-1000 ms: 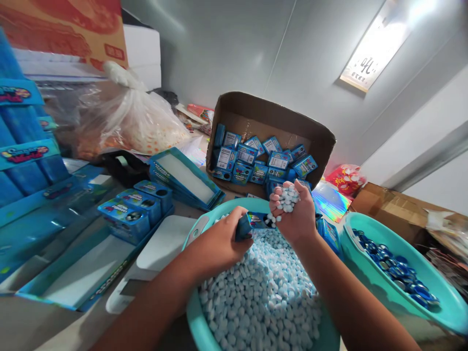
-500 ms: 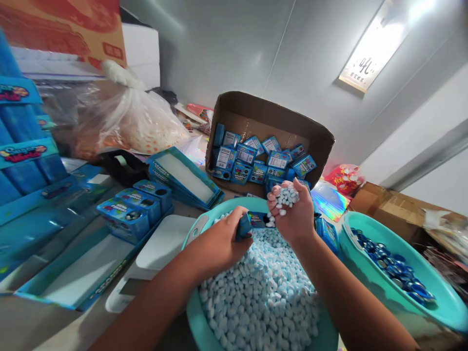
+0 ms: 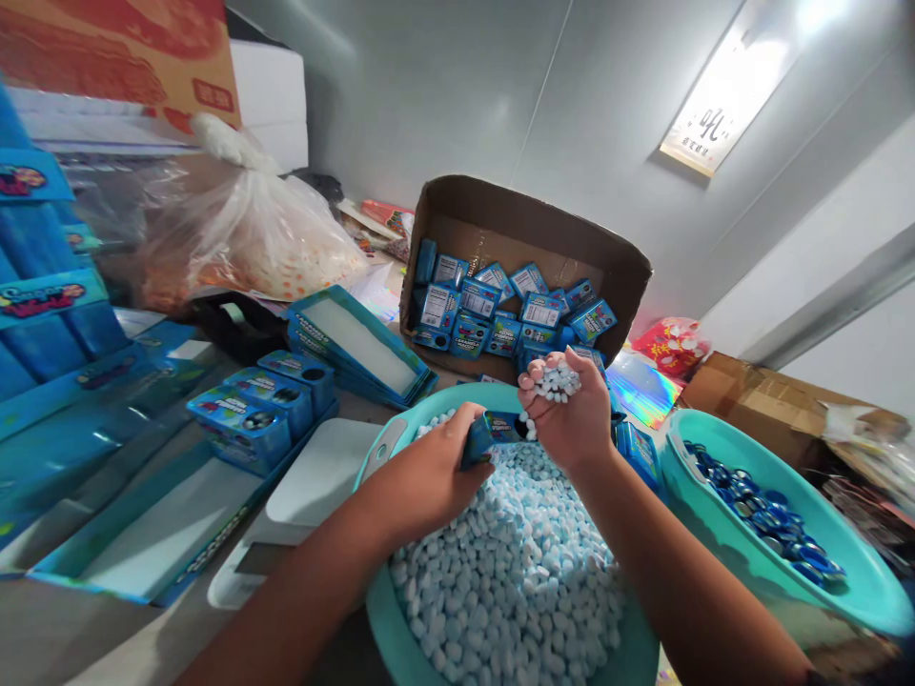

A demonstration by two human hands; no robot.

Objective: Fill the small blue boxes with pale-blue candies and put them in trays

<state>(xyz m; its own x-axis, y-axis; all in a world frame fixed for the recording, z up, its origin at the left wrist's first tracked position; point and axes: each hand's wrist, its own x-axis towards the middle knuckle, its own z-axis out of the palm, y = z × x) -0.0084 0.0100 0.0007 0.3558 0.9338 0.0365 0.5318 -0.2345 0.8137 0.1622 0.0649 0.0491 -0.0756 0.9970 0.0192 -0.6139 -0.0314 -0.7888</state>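
Observation:
A blue printed box [image 3: 498,429] is gripped by my left hand [image 3: 447,470], tilted on its side above a teal basin [image 3: 386,619] full of small pale blue and white candies [image 3: 507,581]. My right hand [image 3: 578,419] is cupped palm up just right of the box, with a heap of candies [image 3: 558,382] in its palm. A few candies lie between the heel of that hand and the box's dark round opening. The fingers of my right hand curl up around the heap.
Behind the basin, a cardboard carton [image 3: 529,214] holds many blue boxes. A second teal basin [image 3: 876,595] at the right holds blue lids. To the left are a white scale [image 3: 325,472], a tray [image 3: 172,524] with blue boxes and a tied plastic bag [image 3: 264,229].
Fewer loose candies show on my right palm below the heap. That hand has shifted very slightly left; my left hand keeps the box in nearly the same place.

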